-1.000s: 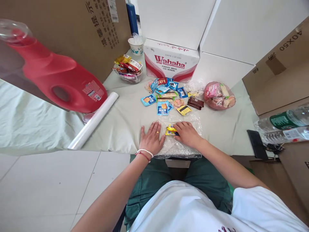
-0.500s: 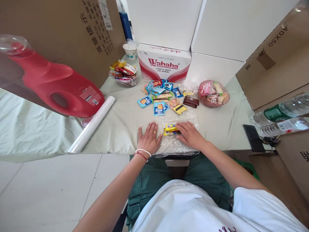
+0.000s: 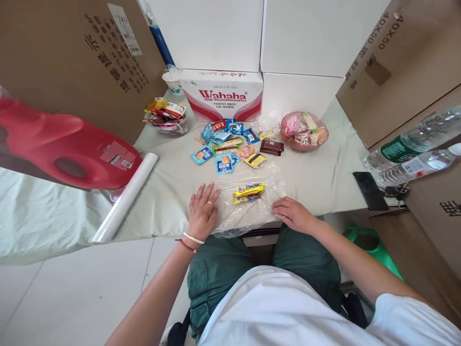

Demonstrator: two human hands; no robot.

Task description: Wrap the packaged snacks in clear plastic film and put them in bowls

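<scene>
Several yellow-wrapped snack bars (image 3: 248,192) lie together in the middle of a clear plastic sheet (image 3: 239,217) near the table's front edge. My left hand (image 3: 203,211) rests flat by the sheet's left edge, fingers spread and holding nothing. At the sheet's right front edge, my right hand (image 3: 294,214) lies low with its fingers stretched toward the plastic and the thumb slightly apart. Its fingertips touch the sheet. Beyond it lie blue snack packets (image 3: 224,163), a yellow packet (image 3: 255,160) and dark brown packets (image 3: 272,147).
A white plastic roll (image 3: 126,197) and red detergent bottle (image 3: 82,149) stand left. Snack bowls, one clear (image 3: 173,128) and one pink (image 3: 304,142), flank a Wahaha box (image 3: 223,98). Water bottles (image 3: 414,166) and a black phone (image 3: 370,191) lie right.
My right hand has left the snack bars and moved right to the sheet's edge, uncovering the bars. My left hand has shifted slightly left on the sheet's edge. The camera view has turned.
</scene>
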